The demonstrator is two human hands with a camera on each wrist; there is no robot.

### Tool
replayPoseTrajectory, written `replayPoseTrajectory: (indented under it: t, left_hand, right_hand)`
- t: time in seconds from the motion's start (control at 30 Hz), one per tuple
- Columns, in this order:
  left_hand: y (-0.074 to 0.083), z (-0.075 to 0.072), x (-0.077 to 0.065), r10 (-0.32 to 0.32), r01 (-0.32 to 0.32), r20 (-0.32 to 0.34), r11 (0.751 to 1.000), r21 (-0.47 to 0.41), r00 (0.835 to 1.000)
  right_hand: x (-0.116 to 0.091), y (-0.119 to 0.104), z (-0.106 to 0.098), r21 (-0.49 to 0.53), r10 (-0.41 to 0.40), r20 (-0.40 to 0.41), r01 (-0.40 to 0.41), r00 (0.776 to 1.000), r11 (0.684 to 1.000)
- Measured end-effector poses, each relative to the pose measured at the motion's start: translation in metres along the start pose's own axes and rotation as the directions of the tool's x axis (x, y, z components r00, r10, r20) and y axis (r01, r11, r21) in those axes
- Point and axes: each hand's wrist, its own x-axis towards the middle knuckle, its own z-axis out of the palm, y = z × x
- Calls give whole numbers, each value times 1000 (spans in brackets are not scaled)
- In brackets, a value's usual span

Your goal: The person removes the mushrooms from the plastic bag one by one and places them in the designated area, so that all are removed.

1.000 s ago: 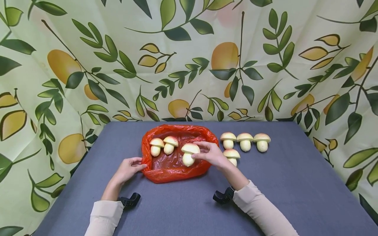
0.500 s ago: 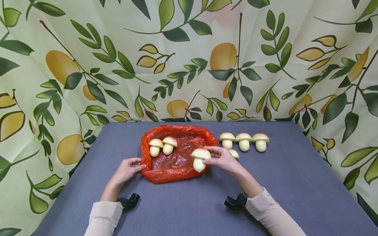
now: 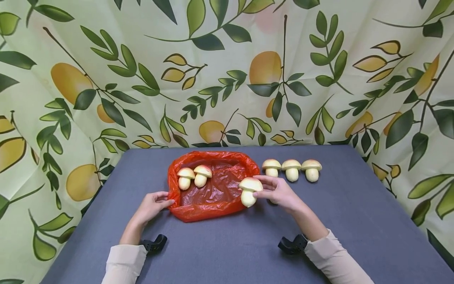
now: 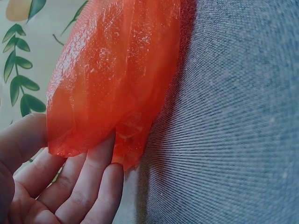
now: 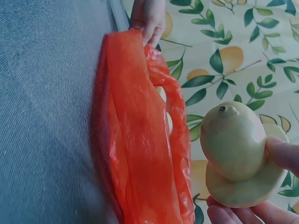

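An open red plastic bag (image 3: 209, 215) with a rolled rim lies on the table. Inside, on its left side, are two toy mushrooms (image 3: 185, 178) with pale stems and reddish-yellow caps. My left hand (image 3: 153, 205) pinches the bag's left edge, and in the left wrist view the thumb and fingers take the red plastic (image 4: 112, 79) between them. With thumb and fingertips my right hand (image 3: 280, 193) holds another toy mushroom (image 3: 249, 192) by its side, cap up, over the bag's right front rim. The right wrist view shows this mushroom's rounded stem end (image 5: 231, 140) close up.
Three more mushrooms (image 3: 292, 170) stand in a row right of the bag. A further mushroom (image 3: 272, 202) is nearly hidden beneath my right hand. Behind the grey table (image 3: 220, 252) hangs a cloth (image 3: 234, 94) printed with leaves and fruit.
My right hand has carried its mushroom rightward and slightly toward me, from above the bag's inside to the right front rim. The left hand stays at the bag's left edge.
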Motion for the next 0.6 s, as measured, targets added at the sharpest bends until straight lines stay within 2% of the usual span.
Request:
replayPoseTrajectory:
  t: [0.6]
  left_hand:
    - [-3,-2,1,5,-5,-4,1000,-1,1000]
  right_hand:
    - [-31,6,-38,-20,32,-91,-34,995,999]
